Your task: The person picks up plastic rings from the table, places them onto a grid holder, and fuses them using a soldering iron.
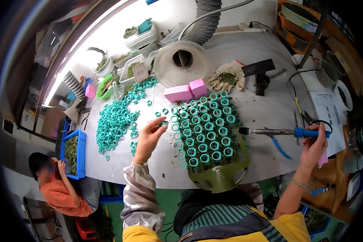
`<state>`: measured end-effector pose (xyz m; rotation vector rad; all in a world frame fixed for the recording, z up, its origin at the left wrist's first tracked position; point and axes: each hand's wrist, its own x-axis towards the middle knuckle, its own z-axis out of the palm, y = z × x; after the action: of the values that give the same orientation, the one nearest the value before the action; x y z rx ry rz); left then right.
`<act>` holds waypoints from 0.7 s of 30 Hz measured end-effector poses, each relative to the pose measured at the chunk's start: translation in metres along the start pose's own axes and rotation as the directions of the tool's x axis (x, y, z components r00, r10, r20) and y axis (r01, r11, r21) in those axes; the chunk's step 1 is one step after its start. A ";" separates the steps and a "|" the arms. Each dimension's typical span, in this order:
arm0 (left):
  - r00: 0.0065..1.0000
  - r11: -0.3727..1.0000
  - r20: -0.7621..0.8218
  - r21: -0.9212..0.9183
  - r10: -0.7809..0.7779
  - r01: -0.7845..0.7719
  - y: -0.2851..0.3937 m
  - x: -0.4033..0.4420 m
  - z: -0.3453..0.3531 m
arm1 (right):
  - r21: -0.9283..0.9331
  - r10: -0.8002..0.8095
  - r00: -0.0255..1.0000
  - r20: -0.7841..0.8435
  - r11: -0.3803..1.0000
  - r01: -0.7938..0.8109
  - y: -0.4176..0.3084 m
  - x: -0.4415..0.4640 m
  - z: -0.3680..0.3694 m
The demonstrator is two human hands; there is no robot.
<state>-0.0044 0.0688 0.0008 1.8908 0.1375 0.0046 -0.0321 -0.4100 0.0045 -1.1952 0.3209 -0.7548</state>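
My left hand (pixel 148 139) is pinched beside the left edge of a rack of teal rings (pixel 205 128). Between its fingertips shows a bit of teal, seemingly a small ring (pixel 164 123), mostly hidden. The rings stand in rows on an olive-green frame with a wide handle (pixel 222 177) towards me. My right hand (pixel 312 149) grips the blue handle of a soldering-iron-like tool (pixel 270 132). Its dark, flat tip points left and lies near the rack's right side. Loose teal rings (pixel 115 123) are heaped on the table left of my left hand.
Pink blocks (pixel 185 92) sit behind the rack, before a clear round hood (pixel 180 63) on a grey hose. A stained glove (pixel 226 76), a black stand (pixel 260 76), pliers (pixel 306 117) and a paper sheet (pixel 326 117) lie rightward. Another person (pixel 62 189) sits at left by a blue tray (pixel 81 153).
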 end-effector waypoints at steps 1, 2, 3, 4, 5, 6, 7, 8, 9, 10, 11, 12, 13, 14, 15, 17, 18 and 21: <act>0.997 0.997 0.030 0.002 0.071 -0.071 0.009 -0.002 0.017 | 0.002 -0.002 1.000 -0.002 1.000 0.002 0.000 0.000 -0.001; 0.989 0.990 0.057 0.001 0.139 -0.139 0.020 -0.005 0.034 | 0.003 -0.003 1.000 -0.001 1.000 0.003 0.000 0.000 -0.001; 0.987 0.990 0.144 0.109 0.076 -0.092 0.030 -0.009 0.047 | 0.006 -0.001 1.000 0.000 1.000 0.001 0.000 0.000 -0.001; 0.943 0.946 0.190 0.125 0.273 -0.299 0.043 -0.012 0.070 | 0.002 0.013 1.000 -0.002 1.000 -0.013 0.001 0.000 -0.002; 0.916 0.922 0.266 0.162 0.301 -0.351 0.050 -0.015 0.087 | -0.001 0.027 1.000 -0.004 1.000 -0.027 0.003 0.001 -0.002; 0.888 0.907 0.292 0.124 0.355 -0.403 0.051 -0.015 0.105 | -0.004 0.041 0.999 -0.007 0.999 -0.041 0.004 0.001 -0.003; 0.883 0.908 0.297 0.100 0.362 -0.406 0.055 -0.016 0.121 | 0.001 0.044 0.999 -0.013 0.999 -0.044 0.004 0.000 -0.002; 0.878 0.909 0.304 0.076 0.370 -0.410 0.060 -0.017 0.135 | 0.001 0.044 0.999 -0.001 0.999 -0.044 0.004 -0.001 -0.002; 0.845 0.852 0.298 0.153 0.444 -0.501 0.057 -0.013 0.145 | 0.001 0.043 0.999 0.011 0.999 -0.043 0.005 -0.001 -0.002; 0.804 0.780 0.299 0.228 0.513 -0.583 0.054 -0.009 0.153 | 0.001 0.043 0.999 0.021 0.999 -0.043 0.006 -0.002 -0.003; 0.785 0.735 0.308 0.286 0.538 -0.615 0.052 -0.007 0.160 | 0.001 0.037 0.999 0.025 0.999 -0.037 0.008 -0.003 -0.002; 0.781 0.730 0.307 0.285 0.544 -0.621 0.050 -0.005 0.166 | 0.005 0.045 0.999 0.021 0.999 -0.046 0.009 -0.003 -0.001; 0.777 0.726 0.306 0.285 0.550 -0.626 0.047 -0.003 0.171 | 0.009 0.055 0.998 0.018 0.998 -0.055 0.011 -0.004 0.000; 0.773 0.721 0.306 0.286 0.555 -0.631 0.044 -0.001 0.176 | 0.014 0.066 0.998 0.014 0.998 -0.066 0.012 -0.006 0.001; 0.765 0.708 0.313 0.296 0.562 -0.641 0.042 0.001 0.179 | 0.013 0.077 0.997 0.016 0.997 -0.077 0.014 -0.007 0.002; 0.767 0.712 0.317 0.292 0.557 -0.638 0.038 0.005 0.184 | 0.057 0.079 0.996 0.033 0.995 -0.081 0.019 -0.008 0.005; 0.769 0.715 0.319 0.291 0.554 -0.636 0.038 0.006 0.185 | 0.078 0.080 0.996 0.041 0.993 -0.083 0.022 -0.009 0.007; 0.773 0.719 0.330 0.293 0.542 -0.630 0.041 0.007 0.186 | 0.075 0.086 0.994 0.064 0.993 -0.090 0.022 -0.010 0.008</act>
<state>0.0194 -0.1191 -0.0204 2.2442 -0.6835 0.2195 -0.0264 -0.3941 -0.0146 -1.1212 0.2897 -0.6478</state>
